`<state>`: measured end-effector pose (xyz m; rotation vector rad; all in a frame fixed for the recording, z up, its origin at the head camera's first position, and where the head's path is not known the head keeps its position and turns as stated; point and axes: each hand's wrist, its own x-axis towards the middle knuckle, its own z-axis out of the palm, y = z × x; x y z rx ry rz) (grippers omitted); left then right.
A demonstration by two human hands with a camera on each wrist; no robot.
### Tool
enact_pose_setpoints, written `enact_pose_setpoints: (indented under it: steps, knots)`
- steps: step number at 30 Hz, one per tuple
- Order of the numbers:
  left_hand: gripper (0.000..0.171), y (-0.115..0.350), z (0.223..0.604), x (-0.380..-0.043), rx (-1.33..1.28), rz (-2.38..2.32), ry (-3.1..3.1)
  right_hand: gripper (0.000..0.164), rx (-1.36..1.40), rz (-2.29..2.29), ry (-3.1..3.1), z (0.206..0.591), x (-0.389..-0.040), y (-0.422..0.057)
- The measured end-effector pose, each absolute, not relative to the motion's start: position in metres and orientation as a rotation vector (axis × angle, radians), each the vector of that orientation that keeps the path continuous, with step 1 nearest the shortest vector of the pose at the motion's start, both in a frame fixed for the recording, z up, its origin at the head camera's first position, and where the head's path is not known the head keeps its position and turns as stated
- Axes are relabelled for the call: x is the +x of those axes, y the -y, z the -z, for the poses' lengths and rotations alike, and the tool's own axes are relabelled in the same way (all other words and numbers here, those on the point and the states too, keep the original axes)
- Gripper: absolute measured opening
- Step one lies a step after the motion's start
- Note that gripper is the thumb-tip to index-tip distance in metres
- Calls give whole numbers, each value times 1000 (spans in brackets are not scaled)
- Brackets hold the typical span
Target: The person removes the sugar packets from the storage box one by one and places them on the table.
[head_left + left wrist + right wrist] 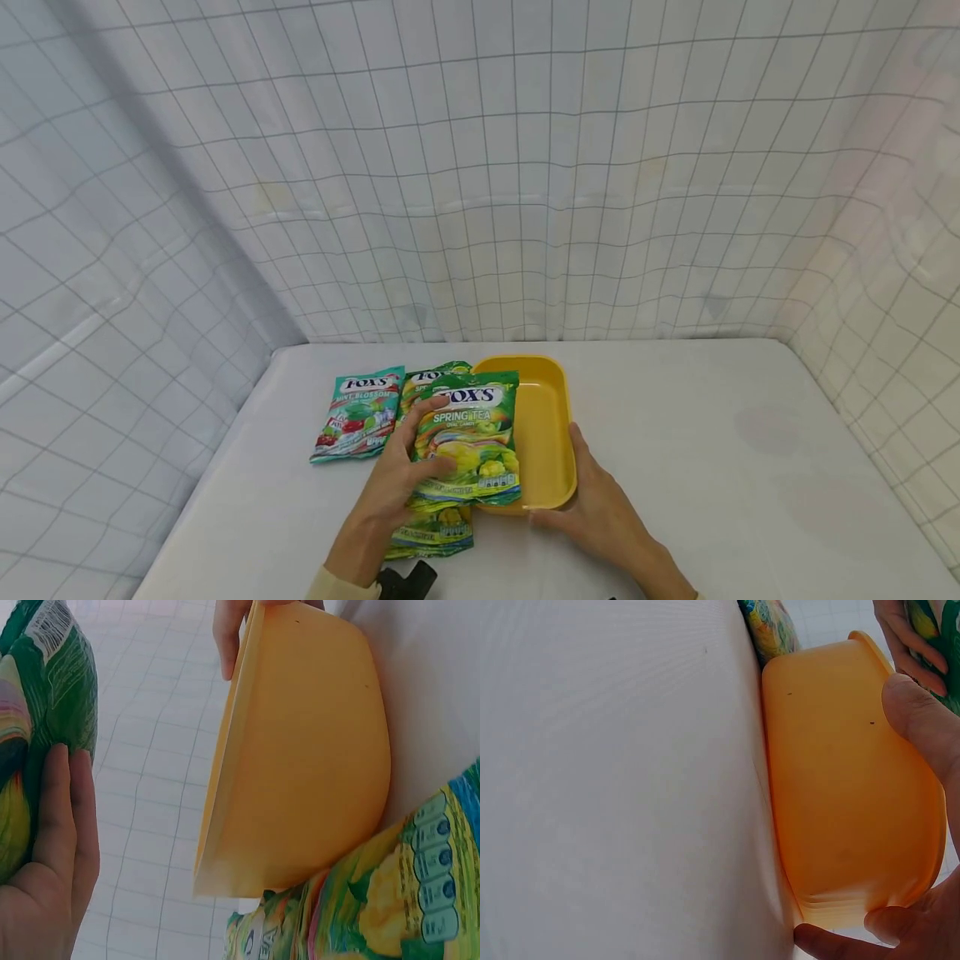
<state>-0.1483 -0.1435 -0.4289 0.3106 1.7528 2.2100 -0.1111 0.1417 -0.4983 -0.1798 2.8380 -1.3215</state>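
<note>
My left hand [397,479] grips a green Fox's Spring Tea candy bag [480,433], its label facing up. The bag hangs over the left side of a yellow plastic container [546,425] and hides part of it. With thumb and fingers spread around the near right corner, my right hand [603,508] holds the container, which rests on the table. In the left wrist view the held bag [71,682] is raised apart from the container's wall [315,750]. The right wrist view has my right thumb [919,712] against the container's outside.
Left of the container lie more green candy bags, one at the front [442,533] and one behind [450,367], partly covered. A teal Mint Blossom candy bag [362,417] lies farther left. White grid-patterned sheets [525,208] surround the white table [712,467].
</note>
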Motion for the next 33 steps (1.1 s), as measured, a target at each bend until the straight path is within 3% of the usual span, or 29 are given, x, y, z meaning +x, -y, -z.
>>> enact_pose_setpoints:
  steps: [8,33]
  knots:
    - [48,153,427,-143,257,-2249,-1710,139,-190,1320,-2852,500,-110,-142]
    - [52,187,428,-134,139,-2204,-1970,139,-186,1321,-2847,502,-112,-143]
